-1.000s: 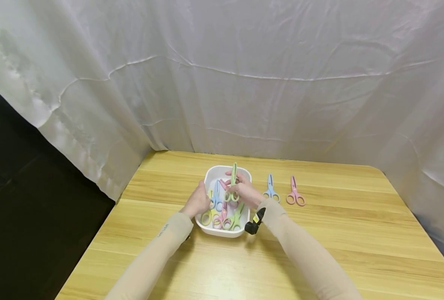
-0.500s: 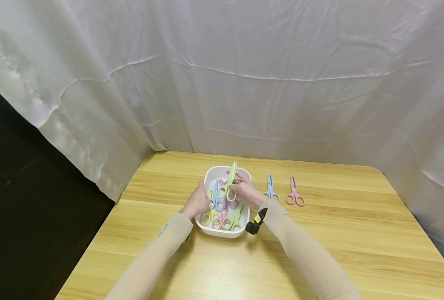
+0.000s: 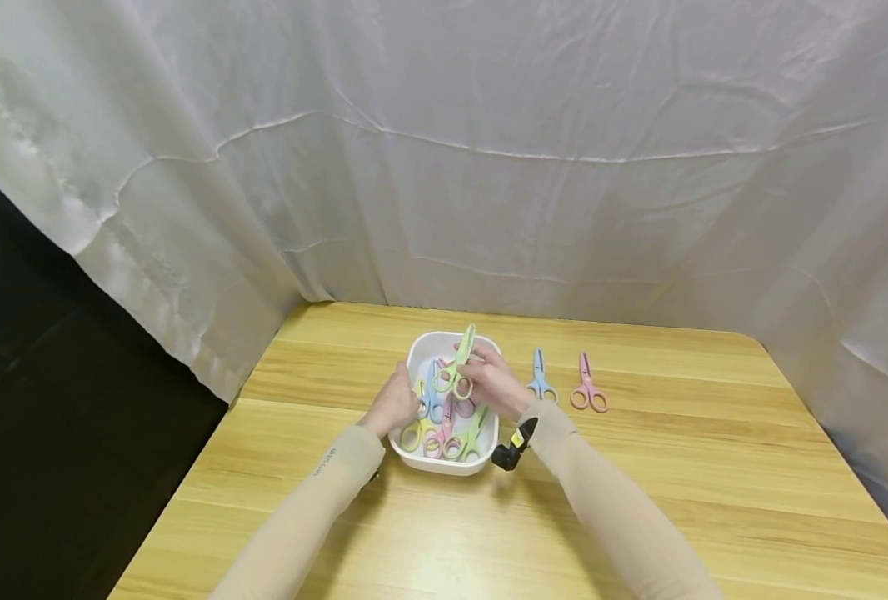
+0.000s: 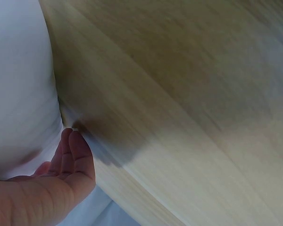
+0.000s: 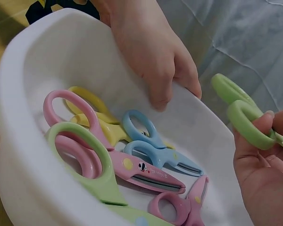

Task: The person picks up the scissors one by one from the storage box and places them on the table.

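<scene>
A white plastic bin [image 3: 444, 468] holds several scissors: yellow scissors [image 5: 114, 134], blue scissors [image 5: 167, 157], pink scissors [image 5: 129, 168] and a lower pair of green scissors [image 5: 106, 181]. My left hand [image 3: 393, 403] grips the bin's left rim, thumb inside and fingers against the outer wall, as the right wrist view shows. Above the bin, my right hand [image 3: 495, 385] pinches another pair of green scissors [image 3: 463, 352] near the pivot, blades pointing away and handles toward me. In the right wrist view their handle loops [image 5: 249, 129] show beside the thumb; the blades are mostly cut off.
On the wooden table [image 3: 684, 467], right of the bin, lie blue scissors [image 3: 539, 379] and pink scissors [image 3: 587, 385], side by side with tips pointing away. A pale curtain [image 3: 489, 208] hangs along the table's back edge. Black cloth [image 3: 77, 433] lies beyond the left edge.
The held green scissors have turned in my right hand: their handles have swung left and the blades now slant. My left hand stays on the bin's rim.
</scene>
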### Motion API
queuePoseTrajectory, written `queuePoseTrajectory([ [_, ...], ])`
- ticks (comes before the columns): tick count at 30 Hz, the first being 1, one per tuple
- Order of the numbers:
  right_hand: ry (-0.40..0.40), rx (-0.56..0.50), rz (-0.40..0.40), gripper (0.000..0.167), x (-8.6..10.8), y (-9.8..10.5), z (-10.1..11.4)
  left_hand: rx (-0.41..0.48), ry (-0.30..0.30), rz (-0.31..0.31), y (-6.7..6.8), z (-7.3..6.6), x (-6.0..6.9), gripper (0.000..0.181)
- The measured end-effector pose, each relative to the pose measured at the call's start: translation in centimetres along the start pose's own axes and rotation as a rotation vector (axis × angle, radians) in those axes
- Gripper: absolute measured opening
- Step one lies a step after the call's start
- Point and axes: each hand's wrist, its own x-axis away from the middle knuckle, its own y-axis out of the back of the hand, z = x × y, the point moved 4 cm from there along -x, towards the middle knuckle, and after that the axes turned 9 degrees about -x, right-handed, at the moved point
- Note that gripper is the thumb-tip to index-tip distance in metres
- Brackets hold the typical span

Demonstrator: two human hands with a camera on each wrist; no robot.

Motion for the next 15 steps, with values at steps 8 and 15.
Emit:
queuePoseTrajectory([
  [8,0.023,0.035,-0.03,0.053,0.5,0.4,0.2,-0.012,-0.001,-0.001,0.0,0.0,0.0,0.065],
  [15,0.021,0.076,-0.102,0.047,1.1,0.7,0.4,0.004,0.016,0.006,-0.2,0.3,-0.4,0.066],
])
